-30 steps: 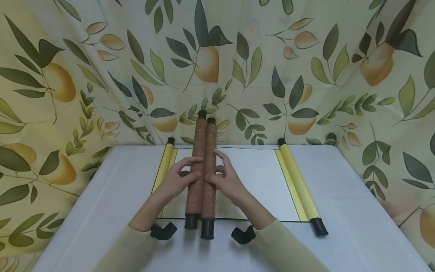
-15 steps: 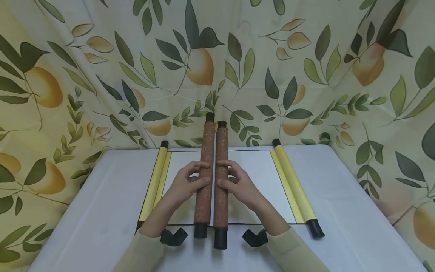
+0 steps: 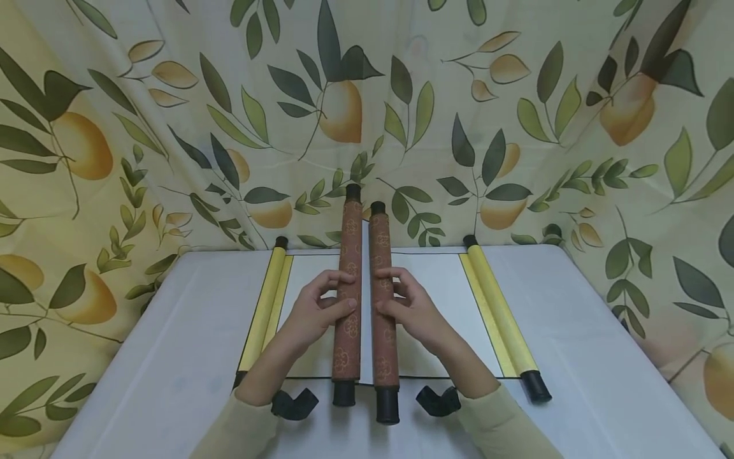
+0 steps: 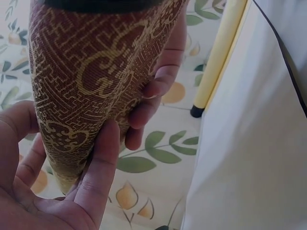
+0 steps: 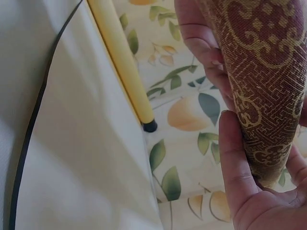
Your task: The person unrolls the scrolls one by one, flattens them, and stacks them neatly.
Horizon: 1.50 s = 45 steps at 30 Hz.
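Note:
A brown hand scroll with gold patterns and black end knobs is held over the table, its left roll [image 3: 346,344] and right roll [image 3: 385,357] slightly apart. A narrow white strip [image 3: 366,331] of the scroll shows between them. My left hand [image 3: 309,312] grips the left roll near its middle, thumb and fingers round it. The right roll is held likewise by my right hand [image 3: 420,312]. In the left wrist view the brocade roll [image 4: 86,81] fills the upper left, and the right wrist view has the patterned roll [image 5: 268,86] between thumb and fingers.
Beneath the hands a second scroll lies spread on the white table [image 3: 608,357], with white paper [image 3: 436,319], a yellow left roller [image 3: 260,306] and a yellow right roller [image 3: 501,306]. Black wrist mounts [image 3: 295,403] are on both wrists. A lemon-print cloth [image 3: 424,95] hangs behind.
The two rolls were side by side a second ago; now they stand apart with white showing between them. Both hands have moved apart with their rolls. The head view has shifted slightly.

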### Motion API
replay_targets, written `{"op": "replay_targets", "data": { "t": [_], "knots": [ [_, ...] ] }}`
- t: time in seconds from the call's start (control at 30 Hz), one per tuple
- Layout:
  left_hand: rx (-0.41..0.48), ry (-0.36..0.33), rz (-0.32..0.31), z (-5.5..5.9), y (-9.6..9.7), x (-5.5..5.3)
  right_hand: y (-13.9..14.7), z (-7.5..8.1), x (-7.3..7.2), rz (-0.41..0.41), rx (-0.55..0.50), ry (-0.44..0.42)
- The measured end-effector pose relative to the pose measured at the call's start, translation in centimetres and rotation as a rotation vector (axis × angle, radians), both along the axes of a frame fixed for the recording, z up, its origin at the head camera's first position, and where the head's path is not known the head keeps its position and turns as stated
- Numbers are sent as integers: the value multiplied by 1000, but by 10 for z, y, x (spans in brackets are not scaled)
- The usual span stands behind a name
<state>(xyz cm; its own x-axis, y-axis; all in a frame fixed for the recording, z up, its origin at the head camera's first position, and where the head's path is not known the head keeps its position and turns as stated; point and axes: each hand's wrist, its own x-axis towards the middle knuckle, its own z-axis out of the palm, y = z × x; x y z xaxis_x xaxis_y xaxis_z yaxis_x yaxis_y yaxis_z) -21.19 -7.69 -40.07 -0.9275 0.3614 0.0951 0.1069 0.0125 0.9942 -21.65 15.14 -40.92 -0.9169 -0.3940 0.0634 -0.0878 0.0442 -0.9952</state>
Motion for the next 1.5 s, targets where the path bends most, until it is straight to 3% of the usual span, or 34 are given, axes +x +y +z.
{"op": "replay_targets", "data": {
  "t": [0.97, 1.5],
  "knots": [
    [47, 11, 3, 14, -6, 6, 5, 9, 0, -23, 21, -19],
    [69, 38, 8, 21, -5, 10, 9, 19, 3, -33, 42, 24]
  ]
}}
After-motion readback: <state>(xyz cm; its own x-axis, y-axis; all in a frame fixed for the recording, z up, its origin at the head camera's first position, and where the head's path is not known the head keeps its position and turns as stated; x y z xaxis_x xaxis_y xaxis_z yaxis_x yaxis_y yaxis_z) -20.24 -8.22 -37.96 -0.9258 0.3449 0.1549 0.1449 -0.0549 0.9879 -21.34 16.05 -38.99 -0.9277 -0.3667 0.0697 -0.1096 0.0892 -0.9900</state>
